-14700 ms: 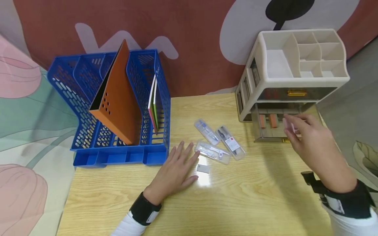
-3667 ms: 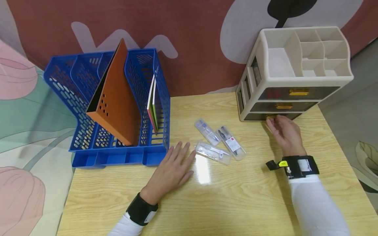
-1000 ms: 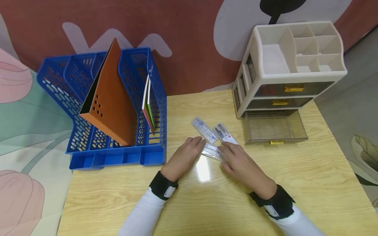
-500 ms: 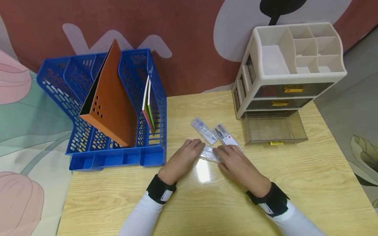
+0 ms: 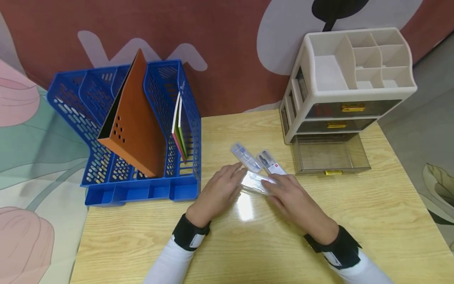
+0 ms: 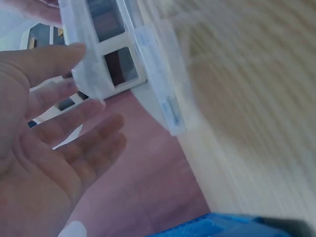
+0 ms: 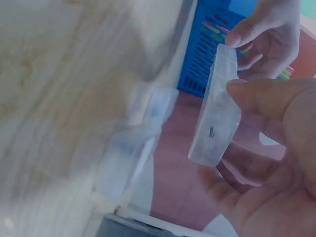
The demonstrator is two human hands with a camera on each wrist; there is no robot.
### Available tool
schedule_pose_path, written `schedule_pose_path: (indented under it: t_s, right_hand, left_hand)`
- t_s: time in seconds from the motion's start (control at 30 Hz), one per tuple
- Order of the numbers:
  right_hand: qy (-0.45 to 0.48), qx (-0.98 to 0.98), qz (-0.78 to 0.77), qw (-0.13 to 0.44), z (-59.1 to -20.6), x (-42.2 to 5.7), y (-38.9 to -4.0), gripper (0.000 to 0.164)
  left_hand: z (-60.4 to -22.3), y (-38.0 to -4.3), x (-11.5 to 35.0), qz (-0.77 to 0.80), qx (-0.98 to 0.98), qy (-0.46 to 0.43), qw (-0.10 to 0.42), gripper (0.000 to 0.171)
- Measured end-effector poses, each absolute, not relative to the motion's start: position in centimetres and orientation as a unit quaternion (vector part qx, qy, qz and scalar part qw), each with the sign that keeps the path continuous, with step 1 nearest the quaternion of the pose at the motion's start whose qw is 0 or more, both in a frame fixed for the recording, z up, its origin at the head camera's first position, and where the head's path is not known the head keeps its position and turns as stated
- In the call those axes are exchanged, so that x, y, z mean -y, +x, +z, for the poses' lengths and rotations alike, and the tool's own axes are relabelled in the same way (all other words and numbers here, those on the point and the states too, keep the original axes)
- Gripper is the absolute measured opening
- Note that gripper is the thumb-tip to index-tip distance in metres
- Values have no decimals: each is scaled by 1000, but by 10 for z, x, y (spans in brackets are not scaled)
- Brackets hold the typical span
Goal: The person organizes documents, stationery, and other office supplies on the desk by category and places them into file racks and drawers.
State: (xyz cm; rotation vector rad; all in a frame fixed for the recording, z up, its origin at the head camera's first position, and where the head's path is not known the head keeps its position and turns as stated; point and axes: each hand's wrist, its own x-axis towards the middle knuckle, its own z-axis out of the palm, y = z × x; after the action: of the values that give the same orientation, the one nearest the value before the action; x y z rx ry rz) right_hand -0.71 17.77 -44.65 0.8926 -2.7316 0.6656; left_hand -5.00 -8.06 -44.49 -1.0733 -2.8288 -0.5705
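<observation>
Both hands hold a clear plastic case [image 5: 256, 182] over the middle of the table, raised off the wood in the wrist views. My left hand [image 5: 220, 188] has its thumb and fingers at the left end of the case. At the other end my right hand [image 5: 291, 199] pinches it, its thumb [image 7: 254, 94] on one face and fingers behind. Small dark marks show on the case [image 7: 217, 126] in the right wrist view. Just beyond lie a clear case with blue parts [image 5: 245, 157] and one with a black tool and white label [image 5: 271, 163], partly covered by the right hand.
A white desk organizer [image 5: 358, 94] stands at the back right, its bottom drawer [image 5: 331, 157] pulled out, with nothing visible inside. At left is a blue file rack [image 5: 142, 191] with an orange folder [image 5: 138, 122] and thin books [image 5: 180, 132].
Since 3.7 seconds ago the bottom drawer has come open and both hands have taken the nearest case. The small grey piece seen earliest is gone from the table; the middle drawer is shut.
</observation>
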Motion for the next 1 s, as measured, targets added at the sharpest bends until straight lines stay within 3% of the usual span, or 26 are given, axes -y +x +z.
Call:
schedule_pose_path:
  t_s: [0.33,0.5,0.63,0.87,1.0]
  right_hand:
    - [278,926,208,149,-419,-201,1,57]
    - [246,938,189,157,-403,-219,5,40]
    - [225,941,177,179,-396,-233,4,67]
    - [191,949,162,192,-390,-256,-1,74]
    - [163,957,152,187,-389,-268,-6,40]
  left_hand:
    - [-438,-47,101,-165,935,-311,37,63]
    - [-440,-43,108,-152,939,-306,45,63]
    - [-441,-38,113,-140,941,-305,49,64]
    - [-442,-33,119,-116,939,-319,61,65]
    - [-443,-31,121,-107,937,-327,68,65]
